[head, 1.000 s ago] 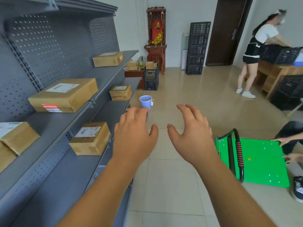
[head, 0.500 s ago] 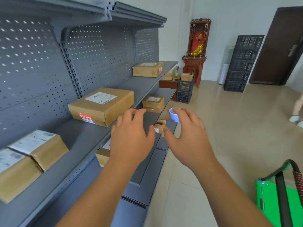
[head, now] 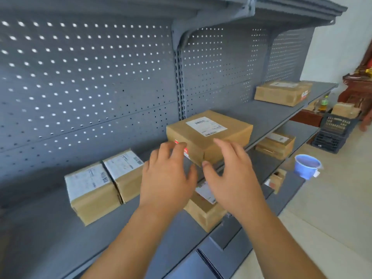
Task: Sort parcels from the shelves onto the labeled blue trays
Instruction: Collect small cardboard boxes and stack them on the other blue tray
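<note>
Step in hand: pick-up of parcel [head: 209, 133] from the middle shelf [head: 267, 114].

Parcel lies flat near the shelf's front edge, label up.

Left hand [head: 167, 178] and right hand [head: 231, 178] are both spread wide and hold nothing. They are just before the parcel's near corner; contact uncertain.

Judgement: set one palm on each side face, squeeze evenly and lift level over the shelf lip. Keep the label readable for the tray choice. Box looks rigid and taped, so it should carry well. Twin parcels [head: 104, 184] at left stand well apart: low risk of a knock.

Containers:
- Blue cup [head: 307, 166], right, near the lower shelves; contents not discernible.
- Black crate [head: 332, 135], far right on the floor; inside hidden.
- Blue trays: not in view.
</note>
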Demonstrator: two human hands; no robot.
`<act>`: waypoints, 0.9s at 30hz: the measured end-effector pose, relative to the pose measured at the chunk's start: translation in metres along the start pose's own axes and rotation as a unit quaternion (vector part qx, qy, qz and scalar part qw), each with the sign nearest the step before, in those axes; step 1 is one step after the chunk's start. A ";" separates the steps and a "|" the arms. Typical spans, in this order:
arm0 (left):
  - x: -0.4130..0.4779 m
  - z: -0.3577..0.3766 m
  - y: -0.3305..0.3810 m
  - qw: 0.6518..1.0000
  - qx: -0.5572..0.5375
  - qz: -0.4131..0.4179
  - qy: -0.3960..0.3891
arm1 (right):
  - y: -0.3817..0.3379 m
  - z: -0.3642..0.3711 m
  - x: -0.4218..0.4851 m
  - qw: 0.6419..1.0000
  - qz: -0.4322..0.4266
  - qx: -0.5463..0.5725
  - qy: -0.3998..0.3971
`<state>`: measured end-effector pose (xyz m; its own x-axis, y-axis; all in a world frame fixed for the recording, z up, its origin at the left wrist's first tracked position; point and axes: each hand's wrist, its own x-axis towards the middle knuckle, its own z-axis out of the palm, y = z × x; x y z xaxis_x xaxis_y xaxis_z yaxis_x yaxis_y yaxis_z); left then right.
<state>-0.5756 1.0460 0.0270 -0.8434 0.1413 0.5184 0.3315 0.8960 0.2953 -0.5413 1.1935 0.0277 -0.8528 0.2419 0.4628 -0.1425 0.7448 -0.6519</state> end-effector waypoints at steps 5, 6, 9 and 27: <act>0.004 -0.011 -0.030 0.992 0.057 -0.110 0.038 | -0.012 0.039 0.034 0.990 -0.088 0.054 -0.091; 0.003 -0.013 -0.035 0.988 0.066 -0.133 0.043 | -0.014 0.047 0.039 0.987 -0.105 0.059 -0.107; -0.002 -0.016 -0.047 0.976 0.093 -0.186 0.060 | -0.019 0.064 0.051 0.977 -0.143 0.064 -0.142; -0.014 -0.006 -0.135 0.929 0.153 -0.336 0.023 | -0.071 0.161 0.063 0.937 -0.241 0.021 -0.252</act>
<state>-0.6059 0.9206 -0.0159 -0.7947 -0.5057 0.3357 -0.4054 0.8538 0.3266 -0.6653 1.0560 0.0064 -0.8114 -0.4489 0.3743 -0.5831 0.6647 -0.4670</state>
